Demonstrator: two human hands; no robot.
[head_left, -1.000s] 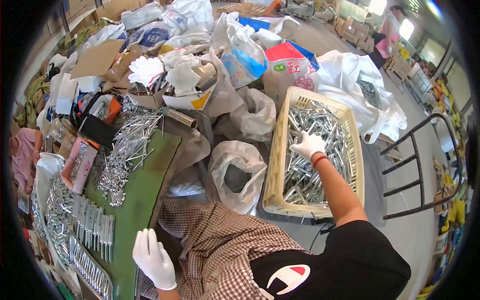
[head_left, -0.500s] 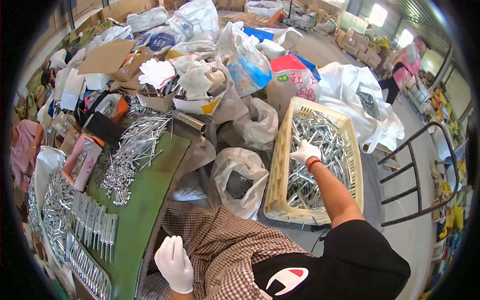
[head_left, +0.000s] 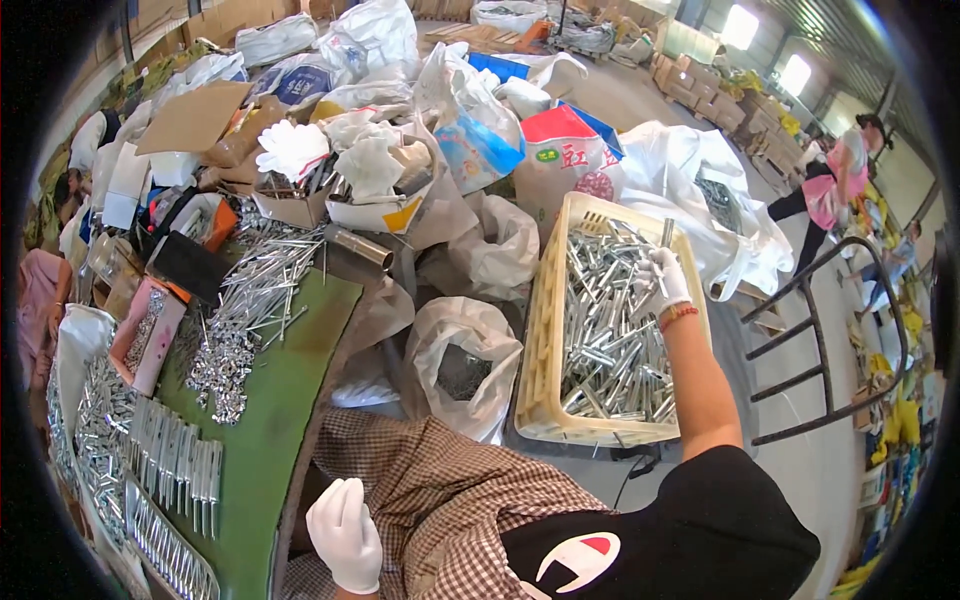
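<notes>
My right hand (head_left: 664, 280), in a white glove and with a red bead bracelet at the wrist, is over the right side of a cream plastic crate (head_left: 535, 400). Its fingers are closed around silvery metal rods, one of which (head_left: 667, 233) sticks up above them. Loose metal rods (head_left: 610, 340) fill the crate in a jumble. Near my lap, beside the green tabletop (head_left: 290, 400), is my gloved left hand (head_left: 345, 537), raised with its fingers curled together. Whatever it might hold is hidden.
Rows of metal rods (head_left: 175, 465), small metal nuts (head_left: 222, 365) and long thin rods (head_left: 265, 285) lie on the tabletop. An open white sack (head_left: 465, 350) stands between table and crate. A black metal rail (head_left: 825, 350) is at right; a person in pink (head_left: 835, 185) walks beyond.
My right hand has moved right and rearward in the crate and now lifts rods. The left hand stays near my lap. The view has shifted slightly; the person in pink has moved right.
</notes>
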